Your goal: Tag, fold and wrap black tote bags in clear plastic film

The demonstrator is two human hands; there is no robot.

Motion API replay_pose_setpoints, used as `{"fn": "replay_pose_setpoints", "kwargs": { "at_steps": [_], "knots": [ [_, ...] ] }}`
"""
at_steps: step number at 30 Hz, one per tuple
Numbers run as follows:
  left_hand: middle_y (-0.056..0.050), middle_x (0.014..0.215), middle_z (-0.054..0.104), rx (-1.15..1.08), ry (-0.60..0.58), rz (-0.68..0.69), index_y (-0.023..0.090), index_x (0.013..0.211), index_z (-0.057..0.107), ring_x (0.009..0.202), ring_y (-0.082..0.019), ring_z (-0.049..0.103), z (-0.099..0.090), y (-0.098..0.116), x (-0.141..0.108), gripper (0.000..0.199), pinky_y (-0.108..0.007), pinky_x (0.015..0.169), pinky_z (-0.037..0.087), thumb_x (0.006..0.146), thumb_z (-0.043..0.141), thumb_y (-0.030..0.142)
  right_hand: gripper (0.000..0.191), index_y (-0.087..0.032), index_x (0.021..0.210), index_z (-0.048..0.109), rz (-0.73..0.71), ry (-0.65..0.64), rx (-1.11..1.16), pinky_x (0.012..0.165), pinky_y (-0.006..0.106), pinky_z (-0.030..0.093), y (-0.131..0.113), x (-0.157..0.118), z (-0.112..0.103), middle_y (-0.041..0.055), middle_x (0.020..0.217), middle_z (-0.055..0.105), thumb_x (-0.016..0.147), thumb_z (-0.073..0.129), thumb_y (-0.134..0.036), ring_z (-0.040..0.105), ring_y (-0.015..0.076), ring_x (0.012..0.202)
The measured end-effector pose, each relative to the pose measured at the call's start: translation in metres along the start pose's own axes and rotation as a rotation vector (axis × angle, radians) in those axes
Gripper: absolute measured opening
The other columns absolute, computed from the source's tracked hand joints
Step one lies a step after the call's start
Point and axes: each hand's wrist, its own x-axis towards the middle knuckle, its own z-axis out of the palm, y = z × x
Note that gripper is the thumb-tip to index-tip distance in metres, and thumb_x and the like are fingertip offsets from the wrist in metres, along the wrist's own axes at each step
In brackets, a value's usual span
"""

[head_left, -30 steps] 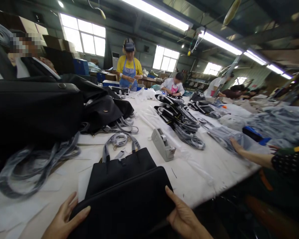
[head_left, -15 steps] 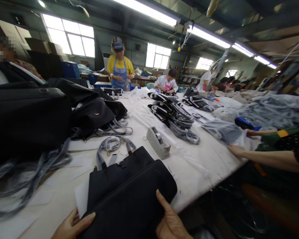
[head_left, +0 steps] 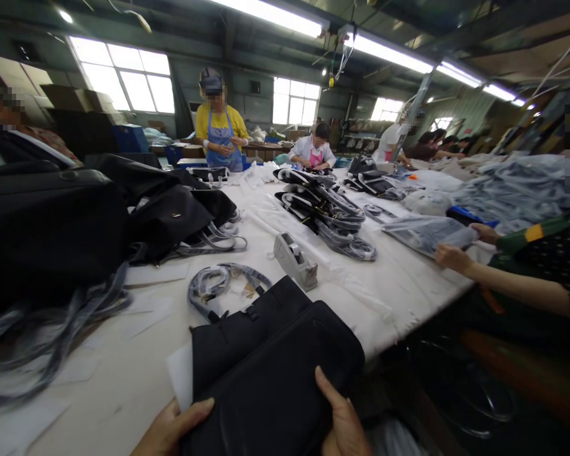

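Black leather-like rectangular bag [head_left: 275, 373] shifted rightward, on near side of boxy grey plastic tape dispenser [head_left: 294, 263], half-curled left hand [head_left: 173, 425] and right hand [head_left: 344, 419] gripping it.

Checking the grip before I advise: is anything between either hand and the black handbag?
Nothing visible: the left hand and right hand hold the black handbag directly. A white sheet juts out beside the left hand; whether it reaches under the hidden fingers can't be seen.
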Motion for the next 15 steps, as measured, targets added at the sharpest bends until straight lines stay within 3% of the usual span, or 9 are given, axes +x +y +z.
{"fn": "replay_pose_setpoints", "kwargs": {
  "at_steps": [4, 8, 12, 15],
  "knots": [
    [-0.017, 0.104, 0.07, -0.048, -0.127, -0.045, 0.012, 0.127, 0.056, 0.103, -0.041, 0.064, 0.034, -0.019, -0.01, 0.089, -0.05, 0.088, 0.057, 0.05, 0.091, 0.038, 0.088, -0.017, 0.134, 0.054, -0.091, 0.003, -0.018, 0.103, 0.047, 0.049, -0.031, -0.011, -0.027, 0.008, 0.116, 0.071, 0.056, 0.089, -0.041, 0.061, 0.0321, 0.117],
    [-0.017, 0.113, 0.067, -0.056, -0.233, -0.026, 0.012, 0.129, 0.054, 0.111, -0.038, 0.061, 0.054, -0.033, -0.016, 0.086, -0.048, 0.097, 0.053, 0.056, 0.09, 0.037, 0.077, -0.015, 0.133, 0.056, -0.061, -0.048, -0.073, 0.103, 0.048, 0.049, -0.052, -0.021, -0.038, 0.0097, 0.117, 0.07, 0.067, 0.081, -0.045, 0.062, 0.0319, 0.115],
    [-0.019, 0.117, 0.066, -0.084, -0.277, -0.034, 0.009, 0.122, 0.059, 0.114, -0.038, 0.059, 0.059, -0.047, -0.013, 0.079, -0.047, 0.099, 0.052, 0.058, 0.09, 0.042, 0.071, -0.016, 0.127, 0.061, -0.061, -0.129, -0.188, 0.101, 0.049, 0.05, -0.048, -0.028, -0.044, 0.0101, 0.117, 0.07, 0.072, 0.072, -0.06, 0.062, 0.0325, 0.115],
    [-0.019, 0.117, 0.065, -0.087, -0.282, -0.027, 0.009, 0.123, 0.058, 0.114, -0.038, 0.059, 0.06, -0.056, -0.01, 0.081, -0.047, 0.098, 0.053, 0.057, 0.09, 0.044, 0.073, -0.019, 0.126, 0.063, -0.05, -0.131, -0.177, 0.1, 0.048, 0.05, -0.041, -0.033, -0.045, 0.0093, 0.115, 0.071, 0.069, 0.074, -0.062, 0.062, 0.0323, 0.115]
  ]
}}
